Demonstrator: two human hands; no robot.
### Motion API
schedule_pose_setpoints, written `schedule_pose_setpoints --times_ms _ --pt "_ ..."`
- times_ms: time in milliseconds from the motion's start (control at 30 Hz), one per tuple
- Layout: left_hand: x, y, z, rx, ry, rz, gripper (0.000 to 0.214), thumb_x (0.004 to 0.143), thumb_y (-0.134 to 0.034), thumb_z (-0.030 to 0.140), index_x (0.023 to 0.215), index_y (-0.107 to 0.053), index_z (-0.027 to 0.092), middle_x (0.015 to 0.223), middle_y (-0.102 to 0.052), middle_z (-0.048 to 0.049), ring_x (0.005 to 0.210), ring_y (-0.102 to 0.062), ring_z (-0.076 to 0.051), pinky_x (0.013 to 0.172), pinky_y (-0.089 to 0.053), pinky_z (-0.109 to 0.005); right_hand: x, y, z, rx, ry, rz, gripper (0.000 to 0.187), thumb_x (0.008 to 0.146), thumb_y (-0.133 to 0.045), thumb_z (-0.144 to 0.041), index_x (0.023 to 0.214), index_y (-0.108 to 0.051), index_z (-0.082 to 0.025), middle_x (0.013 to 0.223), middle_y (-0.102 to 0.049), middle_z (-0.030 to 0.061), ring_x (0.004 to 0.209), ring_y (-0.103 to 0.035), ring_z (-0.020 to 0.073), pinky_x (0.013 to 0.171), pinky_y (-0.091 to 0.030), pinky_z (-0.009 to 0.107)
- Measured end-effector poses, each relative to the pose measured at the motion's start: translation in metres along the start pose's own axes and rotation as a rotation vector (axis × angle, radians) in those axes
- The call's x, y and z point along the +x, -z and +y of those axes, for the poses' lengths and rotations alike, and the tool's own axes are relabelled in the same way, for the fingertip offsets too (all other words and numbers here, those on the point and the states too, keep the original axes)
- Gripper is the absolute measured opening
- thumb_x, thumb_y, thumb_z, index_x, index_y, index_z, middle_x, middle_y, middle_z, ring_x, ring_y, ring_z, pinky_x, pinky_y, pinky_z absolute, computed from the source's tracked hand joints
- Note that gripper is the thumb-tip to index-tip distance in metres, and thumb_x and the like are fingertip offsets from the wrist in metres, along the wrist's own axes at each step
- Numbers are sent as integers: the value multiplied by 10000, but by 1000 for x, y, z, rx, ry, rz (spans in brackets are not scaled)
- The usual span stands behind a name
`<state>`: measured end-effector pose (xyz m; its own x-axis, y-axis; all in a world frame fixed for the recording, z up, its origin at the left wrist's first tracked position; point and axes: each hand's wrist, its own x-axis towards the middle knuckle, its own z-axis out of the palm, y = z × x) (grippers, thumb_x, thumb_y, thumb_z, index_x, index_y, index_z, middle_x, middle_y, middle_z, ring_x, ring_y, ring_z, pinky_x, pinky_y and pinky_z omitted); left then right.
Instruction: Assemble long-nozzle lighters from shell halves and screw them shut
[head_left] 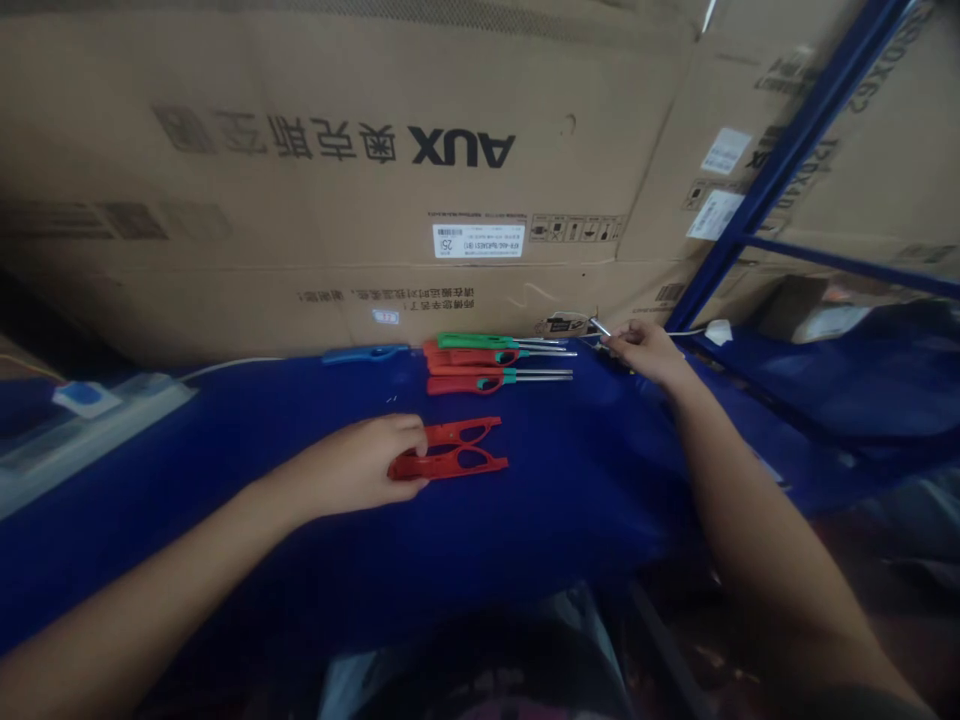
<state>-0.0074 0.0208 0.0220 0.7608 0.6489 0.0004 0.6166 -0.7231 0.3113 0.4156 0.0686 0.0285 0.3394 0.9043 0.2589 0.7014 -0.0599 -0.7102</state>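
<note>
My left hand (386, 455) grips the rear end of two red lighter casing halves (469, 463) over the blue tabletop, and their trigger openings point right. At the back right, my right hand (643, 350) is closed on a slim silver metal tube (600, 328) with its end tilted up to the left. Small dark parts lie by that hand, too blurred to name. Between the hands, farther back, several stick lighters lie side by side with their metal tubes to the right, among them a green lighter (480, 341) and a red lighter (461, 384).
A blue lighter casing (365, 354) lies at the back left. Large cardboard boxes (315, 210) stand right behind the blue table (570, 480). A power strip (97, 430) lies at the left, and a blue metal post (787, 150) rises at the right.
</note>
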Motion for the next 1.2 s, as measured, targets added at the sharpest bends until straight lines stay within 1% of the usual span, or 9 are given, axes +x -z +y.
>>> schedule_pose_setpoints --times_ms 100,300,400,467,600,733,833,1000,1200 --pt "-4 5 -3 10 22 -14 86 803 -671 284 817 -608 227 868 -615 4 706 -607 -165 620 -428 -278 -15 -6 -18 190 41 -194 336 784 -713 -486 823 -558 -190 613 -564 -39 446 -406 67 439 -319 207" --pt "-11 4 -11 -17 17 -11 69 779 -667 258 801 -608 229 864 -609 13 716 -606 -160 637 -430 -276 -48 -33 -44 390 110 -498 491 684 -793 -605 816 -551 -198 617 -565 -47 481 -442 71 424 -290 196" --pt "-13 0 -14 -37 10 23 95 755 -678 255 833 -629 231 886 -612 11 716 -605 -157 625 -437 -271 -62 -51 -50 519 197 -663 440 762 -775 -560 818 -541 -192 621 -548 -60 504 -443 64 449 -289 196" --pt "-14 -2 -16 -30 -2 45 114 759 -683 268 859 -642 232 913 -618 3 731 -611 -160 629 -450 -273 -71 -60 -53 562 265 -708 400 815 -751 -527 828 -539 -188 633 -545 -63 521 -440 62 481 -315 205" --pt "-16 -8 -16 11 10 91 212 815 -718 413 920 -663 238 971 -636 -12 788 -639 -178 684 -504 -297 -81 -71 -53 596 359 -748 329 863 -739 -454 853 -551 -184 678 -544 -56 578 -468 73 555 -370 233" --pt "-13 -17 -11 -9 6 333 423 860 -692 581 1105 -666 238 1071 -670 -42 938 -675 -218 828 -549 -333 -84 -74 -52 595 384 -757 310 871 -736 -433 851 -555 -182 702 -533 -53 593 -459 73 560 -365 232" --pt "-11 -24 -5 -54 16 528 412 905 -673 537 1176 -640 227 1115 -687 -42 991 -684 -210 908 -550 -325 -85 -75 -52 567 403 -733 308 869 -734 -432 844 -555 -182 723 -533 -48 603 -458 76 564 -373 231" --pt "-12 -27 10 -84 19 635 429 916 -698 425 1289 -586 244 1153 -677 -43 1031 -676 -205 964 -548 -343 -96 -74 -57 467 522 -621 237 890 -705 -385 882 -561 -196 784 -556 -27 650 -497 96 605 -416 250" --pt "-12 -23 36 20 -85 764 293 924 -711 299 1212 -659 288 1236 -666 -41 1158 -607 -238 1011 -499 -412 -121 -78 -71 396 588 -567 154 908 -679 -326 908 -586 -203 770 -589 -18 651 -529 108 605 -443 253"
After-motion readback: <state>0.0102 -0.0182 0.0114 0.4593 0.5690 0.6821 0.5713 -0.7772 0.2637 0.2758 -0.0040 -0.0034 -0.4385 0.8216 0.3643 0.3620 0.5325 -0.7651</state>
